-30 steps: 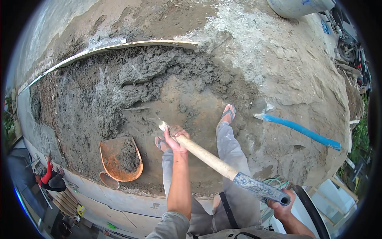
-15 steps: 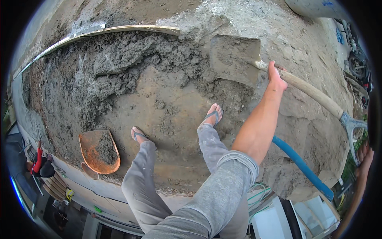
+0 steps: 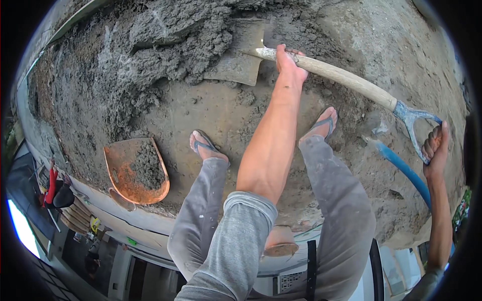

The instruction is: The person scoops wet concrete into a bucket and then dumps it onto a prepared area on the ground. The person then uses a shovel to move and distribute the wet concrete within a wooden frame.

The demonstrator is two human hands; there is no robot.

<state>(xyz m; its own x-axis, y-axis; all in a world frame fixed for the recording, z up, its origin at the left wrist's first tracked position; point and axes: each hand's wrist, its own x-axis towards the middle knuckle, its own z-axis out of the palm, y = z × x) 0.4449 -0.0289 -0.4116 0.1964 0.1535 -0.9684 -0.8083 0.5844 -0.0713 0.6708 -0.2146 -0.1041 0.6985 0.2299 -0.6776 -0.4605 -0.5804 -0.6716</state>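
A shovel (image 3: 346, 80) with a wooden shaft and a blue-grey D-shaped handle slants across the upper right. My left hand (image 3: 291, 64) is closed round the shaft just above the blade. At the shaft's other end, my right hand (image 3: 436, 148) grips the D-handle. The shovel's flat metal blade (image 3: 236, 60) meets the right part of a heap of wet grey mortar (image 3: 181, 45), and its far-left edge is hidden in the clumps. An orange-brown scoop-shaped pan (image 3: 120, 170) with some mortar in it rests on the ground at the left.
My sandalled feet (image 3: 206, 143) stand apart on mortar-smeared ground. A blue pipe (image 3: 401, 165) lies at the right. A bucket (image 3: 281, 243) stands between my legs, by a ledge. Down at the lower left is a person in red sleeves (image 3: 52, 188).
The shovel blade has shifted left into the mortar heap, carried by both hands. My right hand and the D-handle have come further into view. My feet stand wider apart.
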